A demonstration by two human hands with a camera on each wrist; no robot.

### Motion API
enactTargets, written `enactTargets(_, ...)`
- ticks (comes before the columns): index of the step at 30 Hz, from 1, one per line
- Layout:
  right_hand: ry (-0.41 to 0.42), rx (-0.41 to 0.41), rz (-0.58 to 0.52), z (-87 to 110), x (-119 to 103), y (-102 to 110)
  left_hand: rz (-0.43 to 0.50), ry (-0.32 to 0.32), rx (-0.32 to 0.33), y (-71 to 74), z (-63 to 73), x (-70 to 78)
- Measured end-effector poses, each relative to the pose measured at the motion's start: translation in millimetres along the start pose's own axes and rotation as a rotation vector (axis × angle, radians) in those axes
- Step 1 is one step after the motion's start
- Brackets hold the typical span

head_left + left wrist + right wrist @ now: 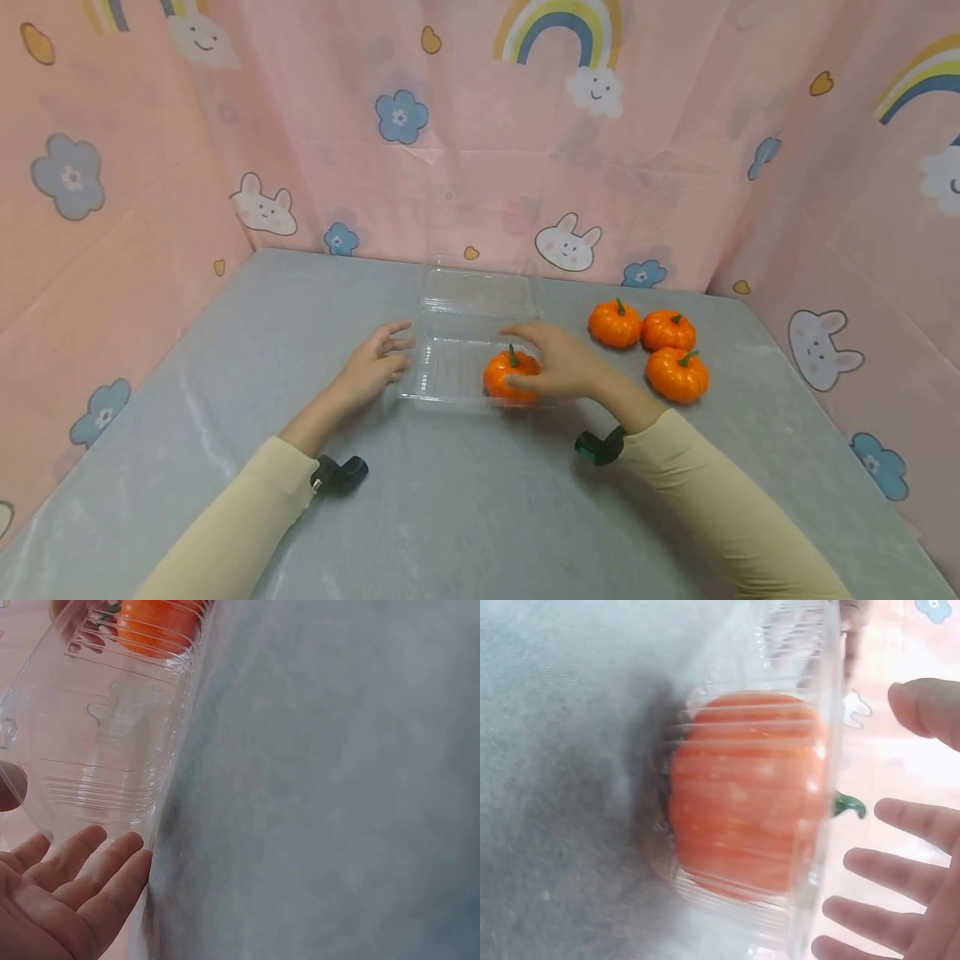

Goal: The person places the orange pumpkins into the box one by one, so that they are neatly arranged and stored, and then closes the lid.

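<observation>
A clear plastic clamshell box [450,367] lies on the table with its lid [480,290] raised at the back. Inside its right end sits a small orange pumpkin [501,375] with a green stem, seen through the ribbed wall in the right wrist view [742,795]. My right hand [564,362] is over that end of the box, its fingers spread and apart from the pumpkin. At the left end, my left hand [369,367] has its fingers extended, fingertips right at the box's side in the left wrist view.
Three more orange pumpkins stand to the right of the box: one at the back left [613,324], one behind [668,331] and one in front [677,375]. A pink patterned curtain [450,183] hangs behind the grey table [465,508] and along both sides.
</observation>
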State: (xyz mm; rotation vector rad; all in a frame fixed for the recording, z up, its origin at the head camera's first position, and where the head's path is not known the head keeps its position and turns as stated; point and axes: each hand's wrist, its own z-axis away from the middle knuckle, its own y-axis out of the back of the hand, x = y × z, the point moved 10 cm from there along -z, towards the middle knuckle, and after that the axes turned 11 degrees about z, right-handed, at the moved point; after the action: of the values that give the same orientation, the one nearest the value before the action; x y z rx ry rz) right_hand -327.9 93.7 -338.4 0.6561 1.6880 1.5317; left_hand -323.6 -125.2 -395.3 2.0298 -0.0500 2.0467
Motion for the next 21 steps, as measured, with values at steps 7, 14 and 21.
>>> enactTargets(7, -0.089, 0.025, 0.067, 10.2, 11.3, 17.2, -0.006, -0.006, -0.008, -1.5, -0.6, 0.3)
enactTargets(14, -0.136, 0.08, 0.065, 23.2, 25.0, 35.8, -0.003, -0.001, -0.005, -2.0, -0.4, -0.6)
enactTargets(21, -0.204, 0.137, 0.076, 41.1, 43.0, 54.3, 0.002, -0.006, -0.008, -1.5, -0.2, -0.9)
